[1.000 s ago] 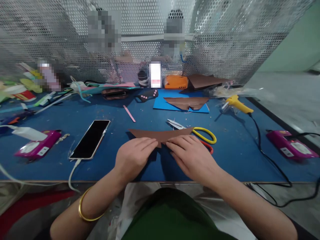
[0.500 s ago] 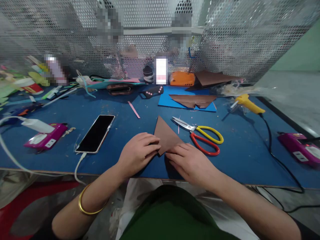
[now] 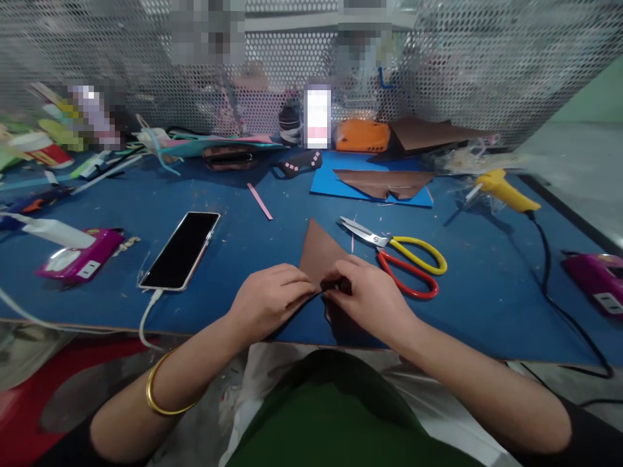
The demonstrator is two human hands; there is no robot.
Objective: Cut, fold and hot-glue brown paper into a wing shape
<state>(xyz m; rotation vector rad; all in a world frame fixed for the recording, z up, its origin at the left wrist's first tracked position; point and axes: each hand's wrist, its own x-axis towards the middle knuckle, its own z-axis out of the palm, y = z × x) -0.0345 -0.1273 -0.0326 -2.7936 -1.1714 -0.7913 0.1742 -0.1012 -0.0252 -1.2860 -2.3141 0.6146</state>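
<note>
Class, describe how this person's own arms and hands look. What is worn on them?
The left hand and right hand wear no gloves. Black sleeves show around both elbows, leaving the forearms uncovered. A thin, round, gold-coloured bangle circles the left forearm; none shows on the right.

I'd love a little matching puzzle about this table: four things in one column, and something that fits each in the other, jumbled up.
Things:
1. Scissors
2. Dark-screened phone
3. Yellow glue gun
4. Nearest brown sheet

Clues:
A. Has a black cord
B. Touched by the left hand and right hand
C. One red handle, one yellow
D. Joined to a white cable

Pairs: 1-C, 2-D, 3-A, 4-B
</note>
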